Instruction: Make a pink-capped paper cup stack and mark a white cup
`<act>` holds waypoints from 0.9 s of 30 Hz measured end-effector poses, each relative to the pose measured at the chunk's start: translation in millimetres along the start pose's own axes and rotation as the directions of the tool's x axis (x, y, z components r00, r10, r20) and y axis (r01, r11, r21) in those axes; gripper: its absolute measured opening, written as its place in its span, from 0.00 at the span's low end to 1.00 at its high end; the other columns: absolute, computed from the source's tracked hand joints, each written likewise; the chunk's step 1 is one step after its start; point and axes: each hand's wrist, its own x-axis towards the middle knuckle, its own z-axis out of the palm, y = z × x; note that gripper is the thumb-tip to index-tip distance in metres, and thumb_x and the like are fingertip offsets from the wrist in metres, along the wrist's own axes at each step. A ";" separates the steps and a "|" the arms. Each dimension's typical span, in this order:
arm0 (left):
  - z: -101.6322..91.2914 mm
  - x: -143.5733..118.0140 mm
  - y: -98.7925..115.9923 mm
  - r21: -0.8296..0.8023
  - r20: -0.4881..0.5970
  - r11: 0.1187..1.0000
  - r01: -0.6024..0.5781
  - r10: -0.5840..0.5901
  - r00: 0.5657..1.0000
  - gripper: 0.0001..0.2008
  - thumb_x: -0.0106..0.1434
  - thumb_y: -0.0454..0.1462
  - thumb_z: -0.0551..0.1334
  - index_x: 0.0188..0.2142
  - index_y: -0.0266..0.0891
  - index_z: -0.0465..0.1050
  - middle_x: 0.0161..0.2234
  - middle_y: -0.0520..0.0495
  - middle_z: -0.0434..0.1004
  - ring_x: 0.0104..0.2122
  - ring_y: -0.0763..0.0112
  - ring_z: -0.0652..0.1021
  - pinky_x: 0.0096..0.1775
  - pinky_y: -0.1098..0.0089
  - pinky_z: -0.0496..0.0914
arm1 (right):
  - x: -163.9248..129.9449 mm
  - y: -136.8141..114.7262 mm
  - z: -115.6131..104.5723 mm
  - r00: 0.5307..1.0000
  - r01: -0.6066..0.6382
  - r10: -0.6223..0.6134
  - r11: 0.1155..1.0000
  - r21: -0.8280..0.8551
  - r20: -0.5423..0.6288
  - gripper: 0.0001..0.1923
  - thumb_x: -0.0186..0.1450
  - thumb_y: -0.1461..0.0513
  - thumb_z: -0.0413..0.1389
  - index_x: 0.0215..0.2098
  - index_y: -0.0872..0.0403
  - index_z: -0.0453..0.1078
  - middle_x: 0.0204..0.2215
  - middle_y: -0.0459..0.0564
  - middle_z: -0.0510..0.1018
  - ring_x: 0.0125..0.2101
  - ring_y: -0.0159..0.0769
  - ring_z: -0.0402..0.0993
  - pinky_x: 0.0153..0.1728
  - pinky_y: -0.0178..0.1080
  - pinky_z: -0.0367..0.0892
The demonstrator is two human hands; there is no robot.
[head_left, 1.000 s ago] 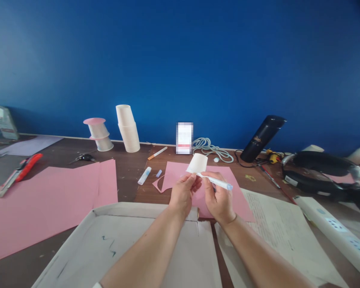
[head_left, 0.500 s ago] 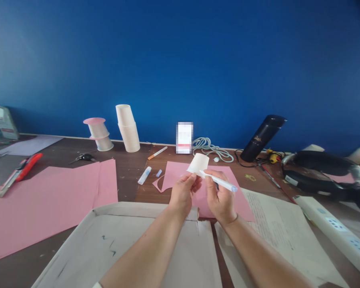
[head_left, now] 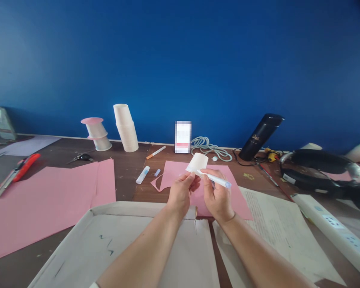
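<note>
My left hand [head_left: 180, 193] is closed on a small white paper cup [head_left: 198, 162], pinching it near the rim. The cup is tilted, its narrower base up and away from me. In my right hand [head_left: 218, 196] is a white pen-shaped tube [head_left: 217, 180] with a pale bluish back end. Its front end meets the cup's rim edge, though the exact contact is too small to make out. Both hands are above a pink paper sheet [head_left: 237, 200] with a curved cut at its left side.
To the left stand a cup stack [head_left: 127, 134] and two cups joined with pink discs [head_left: 97, 134]. A box cutter [head_left: 18, 174] lies on pink paper [head_left: 54, 192]. Nearby are a labelled tube [head_left: 143, 175], a phone [head_left: 183, 137], a black flask [head_left: 261, 136], a power strip [head_left: 333, 224] and a cardboard tray [head_left: 132, 240].
The pen-shaped tube's back end has swung slightly left and up with my right hand. My left hand keeps its grip on the cup. The whole view has shifted a little.
</note>
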 end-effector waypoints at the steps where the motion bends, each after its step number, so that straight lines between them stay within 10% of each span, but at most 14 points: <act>1: 0.4 -0.3 0.5 -0.004 -0.007 1.000 0.002 -0.002 1.000 0.10 0.50 0.37 0.69 0.31 0.33 0.76 0.30 0.46 0.76 0.32 0.75 0.75 0.39 0.73 0.67 | 0.0 -0.6 -0.6 1.000 -0.006 0.006 1.000 0.008 -0.006 0.09 0.67 0.62 0.48 0.42 0.54 0.68 0.36 0.53 0.77 0.38 0.39 0.72 0.42 0.44 0.67; 27: 1.6 -1.2 6.3 -0.063 -0.035 0.998 0.021 -0.024 0.999 0.04 0.52 0.33 0.66 0.29 0.33 0.74 0.28 0.48 0.77 0.31 0.75 0.77 0.39 0.74 0.69 | 0.6 -0.8 -1.7 0.999 -0.049 0.048 0.998 0.042 0.006 0.08 0.67 0.62 0.49 0.41 0.53 0.68 0.35 0.53 0.77 0.37 0.39 0.73 0.41 0.44 0.68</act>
